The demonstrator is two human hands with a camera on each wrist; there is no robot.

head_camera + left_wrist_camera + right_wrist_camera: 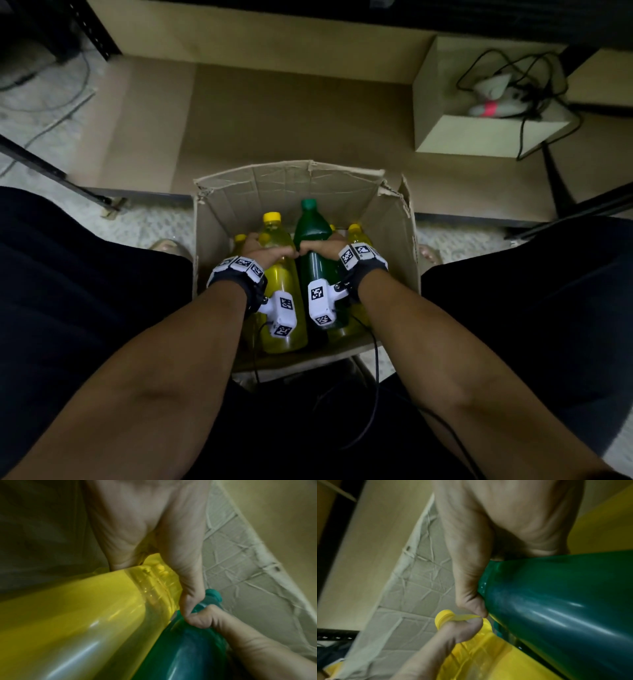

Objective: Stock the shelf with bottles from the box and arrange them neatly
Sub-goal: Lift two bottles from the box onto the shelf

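Note:
An open cardboard box (219, 212) stands on the floor between my knees and holds several bottles. My left hand (265, 250) grips a yellow bottle (282, 301) with a yellow cap around its upper body. My right hand (323, 248) grips a green bottle (313, 226) with a green cap beside it. The two thumbs nearly touch. In the left wrist view the left hand (173, 555) wraps the yellow bottle (77, 608) next to the green bottle (185, 649). In the right wrist view the right hand (471, 563) holds the green bottle (556, 599), with the yellow bottle (488, 655) below it.
More yellow bottles (356, 233) stand in the box's corners. A low brown shelf board (291, 120) lies beyond the box. A smaller open carton (479, 137) with cables and a grey object sits at the shelf's right. Dark shelf posts (51, 171) flank both sides.

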